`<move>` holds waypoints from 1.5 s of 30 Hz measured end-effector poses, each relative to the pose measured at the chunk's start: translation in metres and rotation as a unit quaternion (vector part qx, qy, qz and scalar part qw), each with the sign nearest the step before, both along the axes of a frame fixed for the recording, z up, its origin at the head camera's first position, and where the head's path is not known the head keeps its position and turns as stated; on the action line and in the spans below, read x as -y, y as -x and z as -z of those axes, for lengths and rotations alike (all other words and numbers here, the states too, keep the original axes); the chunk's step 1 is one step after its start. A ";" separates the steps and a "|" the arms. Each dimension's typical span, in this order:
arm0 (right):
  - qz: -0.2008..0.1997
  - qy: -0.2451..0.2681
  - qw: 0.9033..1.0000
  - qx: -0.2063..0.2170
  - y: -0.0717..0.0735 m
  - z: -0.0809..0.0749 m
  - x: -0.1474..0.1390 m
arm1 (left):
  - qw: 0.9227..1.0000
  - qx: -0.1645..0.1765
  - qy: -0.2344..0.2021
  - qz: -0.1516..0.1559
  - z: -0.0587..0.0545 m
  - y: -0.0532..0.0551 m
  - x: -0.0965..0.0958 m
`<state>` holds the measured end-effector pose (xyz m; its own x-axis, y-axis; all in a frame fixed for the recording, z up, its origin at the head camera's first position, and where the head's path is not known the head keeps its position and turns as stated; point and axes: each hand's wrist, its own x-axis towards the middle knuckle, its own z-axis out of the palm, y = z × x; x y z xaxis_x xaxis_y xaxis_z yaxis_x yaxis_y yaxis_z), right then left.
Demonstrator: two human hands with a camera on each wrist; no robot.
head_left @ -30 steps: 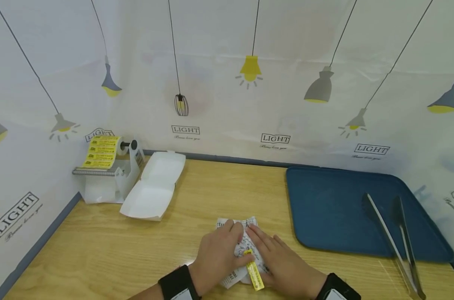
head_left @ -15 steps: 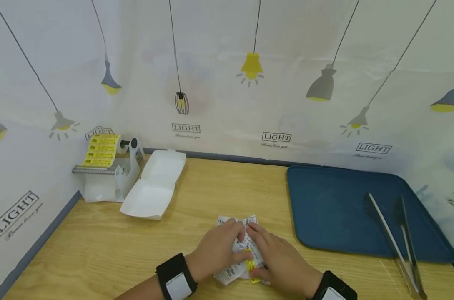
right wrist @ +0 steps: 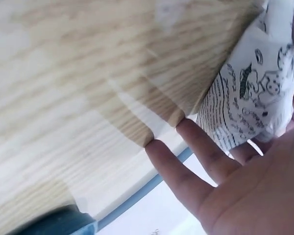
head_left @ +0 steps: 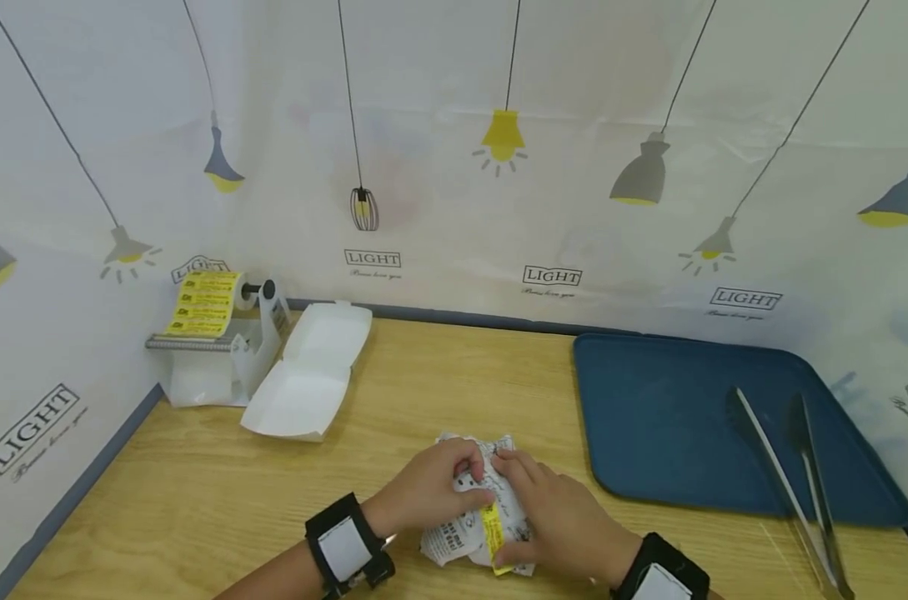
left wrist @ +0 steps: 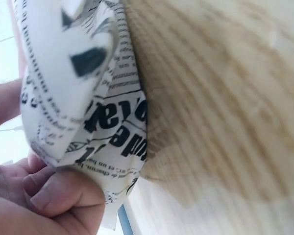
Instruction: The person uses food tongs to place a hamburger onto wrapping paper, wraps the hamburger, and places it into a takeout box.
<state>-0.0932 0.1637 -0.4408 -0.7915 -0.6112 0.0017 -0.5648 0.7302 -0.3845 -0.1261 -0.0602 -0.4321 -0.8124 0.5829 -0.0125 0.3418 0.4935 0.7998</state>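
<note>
A packet wrapped in white printed paper (head_left: 454, 537) lies on the wooden table at the near middle, in both hands. A narrow yellow label (head_left: 493, 527) runs along its top. My left hand (head_left: 423, 492) holds the packet's left side with curled fingers, its thumb at the upper end of the label. In the left wrist view its fingers bend at the end of the folded paper (left wrist: 112, 127). My right hand (head_left: 566, 517) grips the right side, thumb at the label's lower end. In the right wrist view, two of its fingertips (right wrist: 154, 144) touch the table.
A label dispenser (head_left: 232, 346) with a yellow roll stands at the back left, beside an open white box (head_left: 307, 375). To the right lies a blue tray (head_left: 649, 417) with metal tongs (head_left: 776, 467) over its front edge. A lamp-printed sheet (head_left: 438, 167) encloses the table.
The label's near end stuck out loose; now it lies along the packet under the right thumb. The left wrist has shifted left, and its thumb has slid off the label's middle.
</note>
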 end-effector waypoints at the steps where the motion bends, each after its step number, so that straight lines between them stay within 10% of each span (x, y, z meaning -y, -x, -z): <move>1: 0.001 0.000 1.000 0.002 0.000 0.000 0.000 | 1.000 -0.002 -0.001 -0.003 0.001 0.000 0.000; 10: 0.019 -0.011 1.000 -0.015 0.003 0.004 0.007 | 0.999 -0.023 0.019 -0.025 0.011 -0.001 0.003; 18: 0.035 0.018 0.999 -0.005 0.007 0.009 0.007 | 0.972 -0.188 0.141 -0.024 0.011 -0.003 0.008; 28: 0.010 -0.033 0.999 -0.017 0.008 0.013 0.004 | 0.997 0.007 0.069 0.028 0.013 0.006 0.009; 39: 0.026 0.031 0.999 0.034 0.013 0.013 -0.005 | 1.000 0.023 0.010 0.012 0.013 0.006 0.008; 45: 0.023 0.026 0.999 0.031 0.009 0.013 -0.003 | 0.999 0.020 0.048 0.015 0.013 0.006 0.007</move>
<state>-0.1024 0.1672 -0.4541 -0.8179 -0.5752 -0.0174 -0.5053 0.7323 -0.4566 -0.1317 -0.0675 -0.4447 -0.7930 0.6008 -0.1009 0.3261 0.5586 0.7627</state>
